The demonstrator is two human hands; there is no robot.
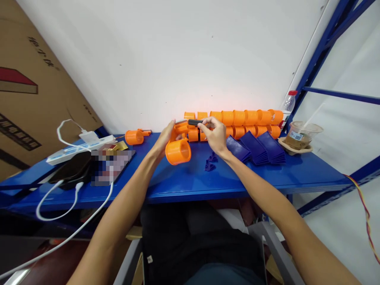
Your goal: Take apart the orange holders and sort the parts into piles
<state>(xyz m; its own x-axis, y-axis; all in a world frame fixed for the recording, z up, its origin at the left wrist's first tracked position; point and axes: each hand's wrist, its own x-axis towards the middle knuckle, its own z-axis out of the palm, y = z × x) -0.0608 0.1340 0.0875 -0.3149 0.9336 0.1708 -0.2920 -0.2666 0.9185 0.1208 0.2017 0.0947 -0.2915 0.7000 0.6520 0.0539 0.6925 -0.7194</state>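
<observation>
Both forearms point(133, 192) stretch over the desk point(190, 180), left fingers point(171, 126) gripping an orange cup-shaped piece point(178, 153), right fingers point(206, 122) pinching a black stick point(194, 122).

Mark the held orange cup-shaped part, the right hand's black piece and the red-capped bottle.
Orange cup-shaped part point(177, 153): head view, on its round side wall.
Black piece point(194, 122): head view, on its exposed side.
Red-capped bottle point(288, 105): head view, on its clear upper body.

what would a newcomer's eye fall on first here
Orange cups catch the eye first, stacked two rows high before the white wall. Another cup is in the left fingers near centre, a black stick in the right fingers. Blue sheets lie fanned right of centre.
</observation>
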